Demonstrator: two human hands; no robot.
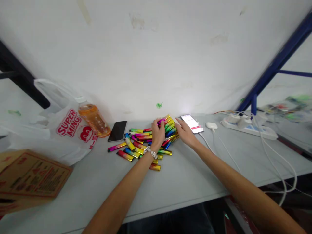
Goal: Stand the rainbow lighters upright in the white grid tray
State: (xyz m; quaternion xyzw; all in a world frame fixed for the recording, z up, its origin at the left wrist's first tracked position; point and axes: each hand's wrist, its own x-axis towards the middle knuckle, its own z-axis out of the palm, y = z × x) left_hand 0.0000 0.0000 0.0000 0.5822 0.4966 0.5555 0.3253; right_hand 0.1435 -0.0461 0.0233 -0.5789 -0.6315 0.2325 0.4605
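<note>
Head view: two phones (117, 131) are flanking uncountably jumbled lighters (145, 137), both forearms (138, 175) are slanting inward, left hand (158, 132) is grasping several, right hand (185, 132) is curling alongside, its hold unclear.

Head camera looks down across the table (90, 182), seemingly blurred rightward.

A white wall (156, 58) fills the far side, with brownish scuffs (136, 22), a faded yellowish strip (84, 11) at upper left and a small green mark (159, 105) low near the middle. A grey table (190, 182) runs along it. A dark post (24, 79) slants at left, a blue metal frame (273, 69) at right. The light is soft.
</note>
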